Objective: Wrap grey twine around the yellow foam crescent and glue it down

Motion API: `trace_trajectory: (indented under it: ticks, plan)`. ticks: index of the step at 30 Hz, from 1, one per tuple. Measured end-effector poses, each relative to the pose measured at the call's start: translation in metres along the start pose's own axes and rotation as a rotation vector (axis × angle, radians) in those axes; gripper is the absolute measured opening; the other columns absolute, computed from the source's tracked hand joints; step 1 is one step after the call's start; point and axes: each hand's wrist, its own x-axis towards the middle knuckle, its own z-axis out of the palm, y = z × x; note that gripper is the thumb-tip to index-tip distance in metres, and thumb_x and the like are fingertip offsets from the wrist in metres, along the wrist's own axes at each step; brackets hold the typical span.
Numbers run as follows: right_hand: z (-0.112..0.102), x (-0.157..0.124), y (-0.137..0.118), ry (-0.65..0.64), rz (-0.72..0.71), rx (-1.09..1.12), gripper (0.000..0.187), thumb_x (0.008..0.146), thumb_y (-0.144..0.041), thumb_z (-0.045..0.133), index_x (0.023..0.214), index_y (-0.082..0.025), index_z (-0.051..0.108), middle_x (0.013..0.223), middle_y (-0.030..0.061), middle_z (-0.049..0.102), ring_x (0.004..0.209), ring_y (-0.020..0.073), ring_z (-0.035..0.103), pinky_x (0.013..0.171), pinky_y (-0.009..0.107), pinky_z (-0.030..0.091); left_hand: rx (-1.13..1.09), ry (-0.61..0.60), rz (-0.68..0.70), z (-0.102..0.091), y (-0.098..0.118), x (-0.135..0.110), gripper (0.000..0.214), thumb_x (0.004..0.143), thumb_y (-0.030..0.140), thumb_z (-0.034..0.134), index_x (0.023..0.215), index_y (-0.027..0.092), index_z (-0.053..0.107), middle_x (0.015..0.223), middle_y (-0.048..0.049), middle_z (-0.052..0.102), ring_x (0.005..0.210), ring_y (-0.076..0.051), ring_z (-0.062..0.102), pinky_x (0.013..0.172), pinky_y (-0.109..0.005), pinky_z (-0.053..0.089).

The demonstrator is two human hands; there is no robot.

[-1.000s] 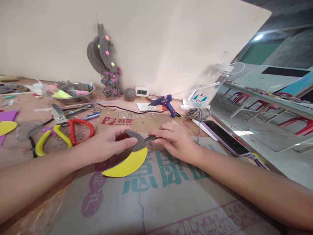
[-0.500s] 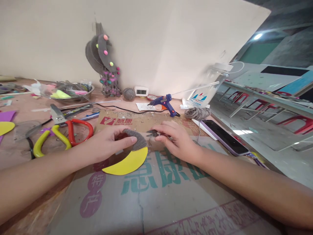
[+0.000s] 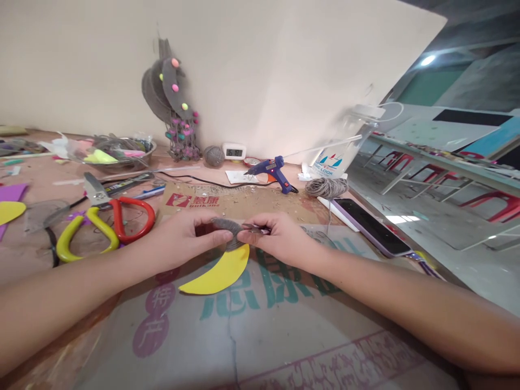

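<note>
A yellow foam crescent (image 3: 217, 275) is held just over the cardboard, its upper end wrapped in grey yarn (image 3: 227, 227). My left hand (image 3: 195, 235) pinches that wrapped end between thumb and fingers. Close against it on the right, my right hand (image 3: 272, 235) is closed on a small dark pointed object (image 3: 257, 229), whose kind is not clear. The fingertips of both hands nearly meet at the yarn. A skein of grey yarn (image 3: 326, 187) lies beyond my right hand, with a strand trailing down from it towards that hand.
Printed cardboard (image 3: 195, 346) covers the worktop. Red-and-yellow-handled scissors (image 3: 97, 216) lie left, near a metal bowl (image 3: 148, 154) of craft bits. Behind are a blue glue gun (image 3: 273, 172), a timer (image 3: 234, 151) and a decorated grey hanging (image 3: 174, 97). A phone (image 3: 371, 225) and bottle (image 3: 341, 143) stand right.
My right hand has moved left with the small dark object, up to the wrapped end. The yellow crescent has shifted slightly right and tilted more steeply.
</note>
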Motion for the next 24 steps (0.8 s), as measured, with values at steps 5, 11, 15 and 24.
trace_trajectory:
  ticks: [5, 11, 15, 24]
  plan:
    - [-0.0003, -0.0007, -0.0008, 0.004, -0.012, 0.023, 0.027, 0.08, -0.04, 0.053, 0.076, -0.015, 0.062, 0.065, -0.0028, 0.046, 0.057, 0.0079, 0.036, 0.052, 0.02, 0.029, 0.008, -0.039, -0.017, 0.001, -0.0014, -0.0003, 0.032, 0.077, 0.047, 0.051, 0.087, 0.021, 0.068, 0.077, -0.002, 0.066, 0.069, -0.017, 0.056, 0.058, -0.027, 0.042]
    - [-0.0016, -0.001, -0.0006, 0.021, -0.005, 0.04, 0.034, 0.082, -0.046, 0.049, 0.068, -0.015, 0.055, 0.06, -0.0041, 0.037, 0.055, 0.0076, 0.032, 0.049, 0.02, 0.027, 0.013, -0.036, -0.056, 0.0011, -0.0013, -0.001, 0.035, 0.078, 0.049, 0.049, 0.086, 0.02, 0.067, 0.076, -0.0022, 0.066, 0.067, -0.017, 0.057, 0.056, -0.026, 0.042]
    - [-0.0008, -0.0009, -0.0017, 0.039, 0.015, 0.034, 0.027, 0.076, -0.042, 0.058, 0.074, -0.015, 0.059, 0.063, -0.0038, 0.043, 0.057, 0.0073, 0.036, 0.051, 0.019, 0.03, 0.058, -0.02, -0.043, 0.0014, -0.0028, -0.0002, 0.035, 0.079, 0.05, 0.048, 0.08, 0.02, 0.065, 0.07, -0.0012, 0.064, 0.063, -0.016, 0.054, 0.052, -0.024, 0.039]
    - [-0.0002, -0.0015, -0.0012, -0.022, -0.012, 0.06, 0.022, 0.079, -0.034, 0.054, 0.081, -0.013, 0.062, 0.066, -0.0019, 0.049, 0.058, 0.0074, 0.039, 0.052, 0.019, 0.034, 0.041, -0.013, -0.039, 0.0019, -0.0061, 0.0, 0.032, 0.077, 0.047, 0.05, 0.081, 0.02, 0.065, 0.07, -0.0009, 0.063, 0.062, -0.015, 0.053, 0.054, -0.024, 0.041]
